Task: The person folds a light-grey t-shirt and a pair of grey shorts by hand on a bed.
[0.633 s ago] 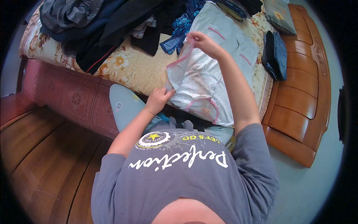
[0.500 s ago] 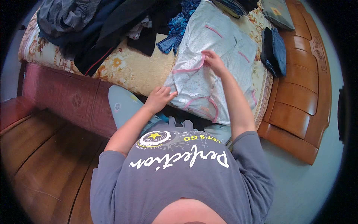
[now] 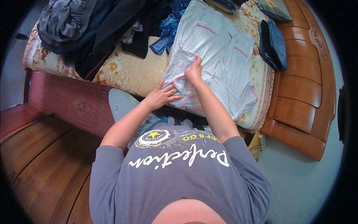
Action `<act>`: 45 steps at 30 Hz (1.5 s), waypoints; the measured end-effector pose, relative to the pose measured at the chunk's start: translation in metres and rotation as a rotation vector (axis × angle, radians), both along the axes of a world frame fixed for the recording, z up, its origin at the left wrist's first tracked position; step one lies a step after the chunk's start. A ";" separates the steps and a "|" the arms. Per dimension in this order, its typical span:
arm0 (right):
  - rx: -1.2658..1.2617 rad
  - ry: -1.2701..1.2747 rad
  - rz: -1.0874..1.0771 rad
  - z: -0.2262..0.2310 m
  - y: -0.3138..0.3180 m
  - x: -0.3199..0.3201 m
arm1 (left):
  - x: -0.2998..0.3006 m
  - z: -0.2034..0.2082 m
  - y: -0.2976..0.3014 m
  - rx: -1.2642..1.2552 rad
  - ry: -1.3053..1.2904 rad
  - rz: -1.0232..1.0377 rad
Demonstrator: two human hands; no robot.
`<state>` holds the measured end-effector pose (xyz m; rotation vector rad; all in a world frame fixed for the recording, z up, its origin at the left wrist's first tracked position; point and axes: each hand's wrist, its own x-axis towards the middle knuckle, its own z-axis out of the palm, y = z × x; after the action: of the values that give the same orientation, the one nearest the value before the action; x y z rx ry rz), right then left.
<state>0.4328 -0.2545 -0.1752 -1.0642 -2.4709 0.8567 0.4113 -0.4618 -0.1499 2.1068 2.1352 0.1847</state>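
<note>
A pale grey, finely patterned pyjama garment (image 3: 212,48) with pink trim lies spread over the near edge of the bed. Two short pink strips cross its upper part, and more pink edging shows near its lower end. My left hand (image 3: 163,98) rests on the garment's lower left edge, palm down and fingers apart. Just right of it and farther up, my right hand (image 3: 194,71) is closed on a fold of the cloth by the pink trim, its fingers curled. The part of the cloth under both hands is hidden.
Dark clothes (image 3: 112,30) are heaped at the far left of the flowered bedspread (image 3: 115,67). Beside them is a blue patterned cloth (image 3: 167,31). Folded jeans (image 3: 276,48) and a grey cushion (image 3: 275,9) lie by the wooden headboard (image 3: 298,78). A light blue item (image 3: 121,106) stands near my left forearm.
My right hand has come left and toward me with the cloth, nearer my left hand. The pink-edged lower right part now lies flatter. My left hand has spread its fingers onto the cloth.
</note>
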 end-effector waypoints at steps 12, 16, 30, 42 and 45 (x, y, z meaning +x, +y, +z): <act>-0.320 -0.062 0.042 0.001 -0.004 0.059 | 0.018 -0.038 -0.020 0.388 -0.228 0.522; -0.363 -0.120 0.151 0.015 -0.004 0.069 | 0.016 -0.024 -0.018 0.357 -0.035 0.401; 0.022 0.056 0.270 0.004 -0.039 0.106 | -0.043 -0.018 0.090 0.273 0.000 0.395; -0.161 0.119 0.350 -0.021 -0.028 0.126 | -0.039 -0.033 0.113 0.086 0.043 0.541; -0.281 0.239 0.229 0.005 -0.009 0.147 | -0.040 -0.037 0.116 0.024 0.085 0.524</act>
<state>0.5801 -0.2637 -0.1705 -0.7148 -2.3434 1.3498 0.3714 -0.3463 -0.1865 1.5431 2.7040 0.1745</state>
